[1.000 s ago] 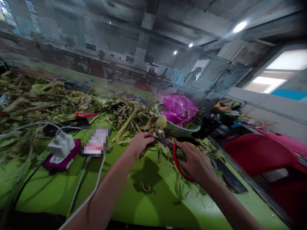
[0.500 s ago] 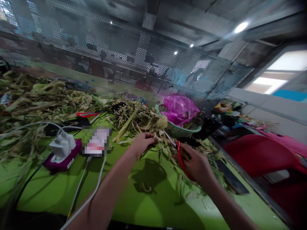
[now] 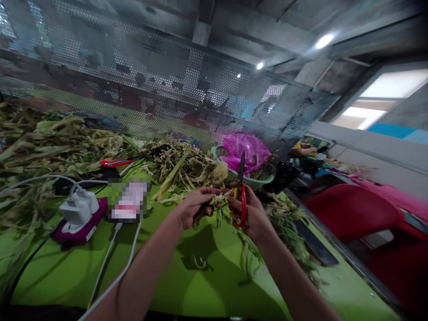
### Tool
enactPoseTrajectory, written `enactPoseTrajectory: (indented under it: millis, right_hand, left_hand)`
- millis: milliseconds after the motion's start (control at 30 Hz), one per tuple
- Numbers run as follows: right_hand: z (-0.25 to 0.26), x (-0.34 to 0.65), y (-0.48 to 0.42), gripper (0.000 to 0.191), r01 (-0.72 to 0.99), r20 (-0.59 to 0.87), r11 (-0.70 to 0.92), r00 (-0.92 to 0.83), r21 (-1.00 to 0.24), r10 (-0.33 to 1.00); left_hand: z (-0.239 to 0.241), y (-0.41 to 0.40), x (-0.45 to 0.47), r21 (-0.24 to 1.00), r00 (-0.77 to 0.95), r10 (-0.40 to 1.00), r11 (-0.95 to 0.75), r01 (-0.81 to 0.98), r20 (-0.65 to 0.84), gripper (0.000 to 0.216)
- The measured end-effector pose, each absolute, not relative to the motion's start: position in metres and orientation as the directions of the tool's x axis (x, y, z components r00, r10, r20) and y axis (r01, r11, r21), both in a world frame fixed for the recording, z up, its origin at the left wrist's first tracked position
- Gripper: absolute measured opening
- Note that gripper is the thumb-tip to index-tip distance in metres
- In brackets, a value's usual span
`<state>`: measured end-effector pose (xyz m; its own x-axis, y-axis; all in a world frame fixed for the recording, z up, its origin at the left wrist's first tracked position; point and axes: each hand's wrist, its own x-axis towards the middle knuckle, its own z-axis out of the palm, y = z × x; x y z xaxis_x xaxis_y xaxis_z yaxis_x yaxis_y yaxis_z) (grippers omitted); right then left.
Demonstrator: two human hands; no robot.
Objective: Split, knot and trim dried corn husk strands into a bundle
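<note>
My left hand [image 3: 198,205] is closed in a pinch on a small piece of dried plant [image 3: 219,199], pale and stringy. Close against it, my right hand [image 3: 251,211] grips red-handled scissors [image 3: 243,200], whose dark blades point up and away. The right fingertips reach to the same bit of plant; whether they hold it too, I cannot tell. Below the hands lie loose green and straw-coloured stems [image 3: 247,249]. Just behind the hands stands a pale green basket [image 3: 267,179] with a pink plastic bag [image 3: 247,149] in it.
Dried leaves [image 3: 60,138] are heaped at the left, with more plant scraps [image 3: 177,162] in the middle. Another red-handled tool [image 3: 117,162] lies behind a phone [image 3: 130,200]. White chargers [image 3: 78,207] sit in a purple power strip [image 3: 75,234]. A red chair [image 3: 354,209] stands right.
My right hand has moved left and up to meet my left hand. The scissors have swung from pointing at the plant to pointing upward. The whole view has shifted slightly.
</note>
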<state>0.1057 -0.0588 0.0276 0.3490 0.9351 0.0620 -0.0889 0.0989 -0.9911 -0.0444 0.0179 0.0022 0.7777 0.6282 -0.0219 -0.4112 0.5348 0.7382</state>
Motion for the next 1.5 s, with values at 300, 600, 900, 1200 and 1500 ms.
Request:
enactPoseTrajectory:
  millis: [300, 600, 900, 1200, 1500]
  right_hand:
    - [0.025, 0.096, -0.044, 0.050, 0.018, 0.209, 0.230, 0.491, -0.973, 0.846]
    - [0.019, 0.098, -0.036, 0.050, 0.003, 0.217, 0.243, 0.464, -0.970, 0.859]
    - [0.014, 0.106, -0.043, 0.042, -0.103, 0.167, 0.233, 0.433, -0.967, 0.886]
    - [0.006, 0.111, -0.042, 0.050, 0.017, 0.204, 0.214, 0.385, -0.977, 0.900]
    - [0.010, 0.111, -0.044, 0.046, 0.195, 0.281, 0.231, 0.297, -0.953, 0.912]
  left_hand:
    - [-0.003, 0.019, -0.040, 0.872, 0.628, 0.768, 0.387, -0.300, -0.124, 0.022]
    - [-0.011, 0.027, -0.034, 0.960, 0.628, 0.773, 0.103, -0.259, 0.086, 0.036]
    - [-0.006, 0.013, -0.032, 0.933, 0.738, 0.673, 0.229, -0.276, 0.053, 0.032]
    - [-0.019, 0.019, -0.028, 0.921, 0.657, 0.752, 0.223, -0.318, 0.044, 0.041]
    - [-0.009, 0.022, -0.035, 0.904, 0.528, 0.849, 0.225, -0.363, 0.001, 0.038]
